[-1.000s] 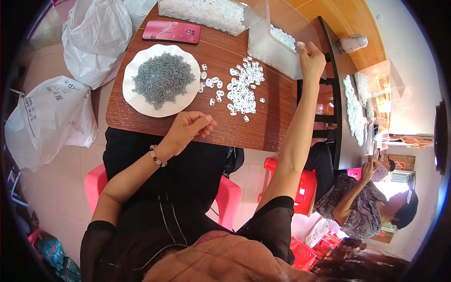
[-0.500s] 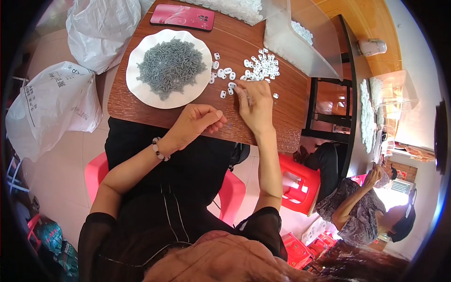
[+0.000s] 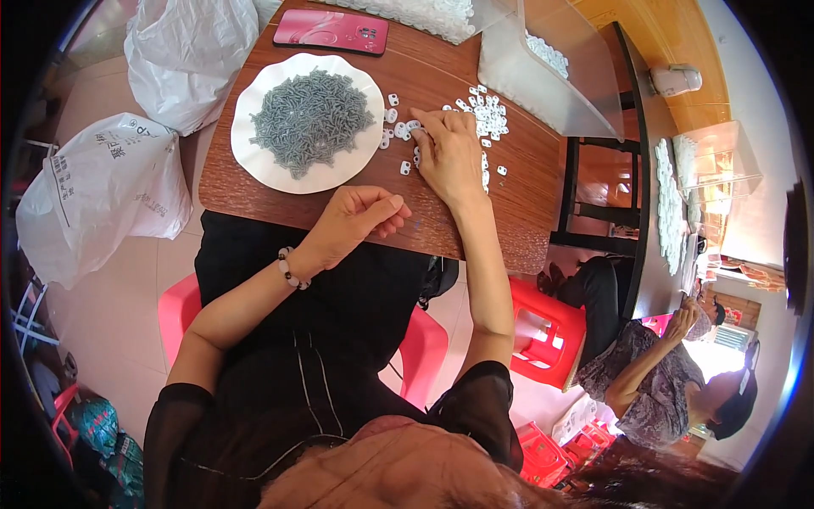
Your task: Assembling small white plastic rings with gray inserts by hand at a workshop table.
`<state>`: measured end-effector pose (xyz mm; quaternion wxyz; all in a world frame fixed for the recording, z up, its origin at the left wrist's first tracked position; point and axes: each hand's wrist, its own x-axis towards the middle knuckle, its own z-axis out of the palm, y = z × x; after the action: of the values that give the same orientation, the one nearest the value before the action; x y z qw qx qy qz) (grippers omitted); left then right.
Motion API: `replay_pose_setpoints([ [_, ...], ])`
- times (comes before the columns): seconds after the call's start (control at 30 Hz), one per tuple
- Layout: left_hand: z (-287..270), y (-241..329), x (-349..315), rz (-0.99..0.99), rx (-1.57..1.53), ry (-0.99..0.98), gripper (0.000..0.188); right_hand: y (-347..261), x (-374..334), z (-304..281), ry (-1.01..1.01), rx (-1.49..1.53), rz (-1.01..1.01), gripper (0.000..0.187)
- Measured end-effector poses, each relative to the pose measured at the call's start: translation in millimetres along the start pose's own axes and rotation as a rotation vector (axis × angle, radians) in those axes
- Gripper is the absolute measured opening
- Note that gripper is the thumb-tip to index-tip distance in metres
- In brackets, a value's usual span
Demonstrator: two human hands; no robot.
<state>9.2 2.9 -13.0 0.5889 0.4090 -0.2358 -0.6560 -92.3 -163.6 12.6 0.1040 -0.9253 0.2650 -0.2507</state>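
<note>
Small white plastic pieces with two dark-looking holes (image 3: pixel 485 114) lie loosely piled on the brown table, and several stray ones (image 3: pixel 405 168) sit closer to the plate. My right hand (image 3: pixel 451 161) reaches over them, palm down, thumb and fingers apart, covering some pieces. Near the table's front edge my left hand (image 3: pixel 360 222) is closed, thumb pressed toward the curled fingers; whatever it may hold is hidden. A beaded bracelet (image 3: pixel 289 270) circles that wrist. To its upper left, a white wavy-rimmed plate (image 3: pixel 246 151) carries a heap of small grey rod-shaped parts (image 3: pixel 309 119).
A pink phone (image 3: pixel 331 30) lies at the table's far left. Clear plastic bins (image 3: pixel 543 76) with white pieces stand at the far right. White sacks (image 3: pixel 102 191) rest on the floor at left. Another person (image 3: pixel 653 382) sits at a dark table, right, near a red stool (image 3: pixel 547 335).
My right hand has shifted slightly forward and left, and its fingers have spread from a pinch over the white pieces. My left hand has stayed almost still.
</note>
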Motion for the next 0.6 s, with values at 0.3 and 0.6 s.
replay_pose_setpoints([
  [0.3, -1, 0, 2, 0.006, -0.006, -0.002, 0.025, 2, -3, -2, 0.010, 0.031, 0.113, 0.011],
  [0.6, 7, 2, 4, 0.104, -0.107, 0.042, 0.028, -30, -36, -29, 0.022, 0.676, 0.448, 0.015],
])
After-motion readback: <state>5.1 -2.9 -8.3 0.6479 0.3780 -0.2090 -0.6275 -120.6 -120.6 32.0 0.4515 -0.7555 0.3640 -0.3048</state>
